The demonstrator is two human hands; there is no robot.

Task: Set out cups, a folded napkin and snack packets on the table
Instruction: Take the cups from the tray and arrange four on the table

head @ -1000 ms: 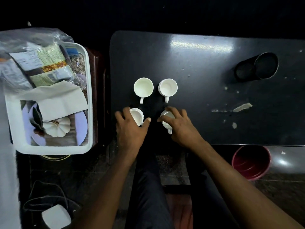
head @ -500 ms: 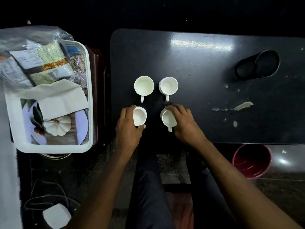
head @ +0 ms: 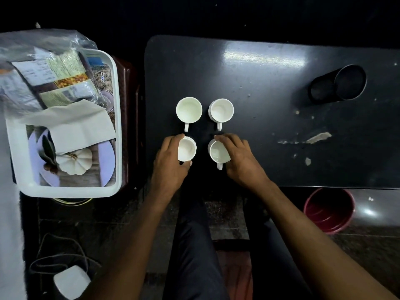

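Several white cups stand upright in a square on the black table [head: 270,66]. The far pair, a left cup [head: 189,109] and a right cup [head: 221,110], stand free with handles toward me. My left hand [head: 171,163] wraps the near left cup [head: 186,148]. My right hand [head: 240,159] grips the near right cup [head: 218,152], whose handle points at me. A white folded napkin [head: 73,126] lies in the white tray [head: 118,118] to the left, and snack packets [head: 54,76] in a clear bag lean over the tray's far end.
A black cylinder holder [head: 339,85] lies at the table's far right. A white pumpkin ornament [head: 74,162] sits in the tray. A red bucket [head: 329,210] stands on the floor below the table's near edge. A white adapter [head: 71,281] with cable lies bottom left.
Both near cups have been tipped from a tilt to upright on the table. My hands stay closed around them and have shifted slightly away from me.
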